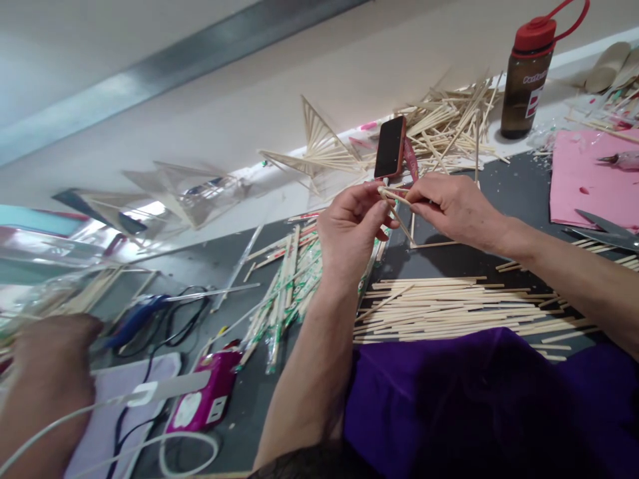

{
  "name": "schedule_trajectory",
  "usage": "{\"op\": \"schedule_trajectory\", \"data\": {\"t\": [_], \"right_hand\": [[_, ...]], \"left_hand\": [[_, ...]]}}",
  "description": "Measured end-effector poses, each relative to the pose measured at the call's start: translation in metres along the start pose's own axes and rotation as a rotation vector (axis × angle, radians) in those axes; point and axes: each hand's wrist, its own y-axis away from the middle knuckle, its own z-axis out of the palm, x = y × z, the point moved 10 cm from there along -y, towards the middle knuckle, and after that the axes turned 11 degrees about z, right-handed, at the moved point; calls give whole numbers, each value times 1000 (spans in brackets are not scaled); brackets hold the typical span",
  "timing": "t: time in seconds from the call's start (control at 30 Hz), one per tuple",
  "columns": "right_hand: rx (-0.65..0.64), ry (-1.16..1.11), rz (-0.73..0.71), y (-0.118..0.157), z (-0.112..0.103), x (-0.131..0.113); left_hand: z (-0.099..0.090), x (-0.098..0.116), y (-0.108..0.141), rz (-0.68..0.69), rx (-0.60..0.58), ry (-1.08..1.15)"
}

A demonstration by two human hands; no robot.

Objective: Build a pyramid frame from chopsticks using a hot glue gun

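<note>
Sticks point(397, 195) — apparently joined — in both hands point(349, 223) point(452, 203).

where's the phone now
In the head view, the phone is upper right of centre, just beyond the left hand and right hand, left of the heaped sticks.

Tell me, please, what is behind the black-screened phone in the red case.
Behind the phone, to its right, a heap of pale wooden sticks and part of a pinkish-red strip show. What the phone covers cannot be seen.
</note>
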Motion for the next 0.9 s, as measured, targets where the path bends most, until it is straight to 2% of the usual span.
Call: {"op": "schedule_trajectory", "data": {"t": [0.3,0.9], "right_hand": [[0,10,22,-2,3,3],[-5,20,25,-4,7,4]], "left_hand": [[-1,0,0,-19,41,47],[-1,2,0,-3,24,14]]}}
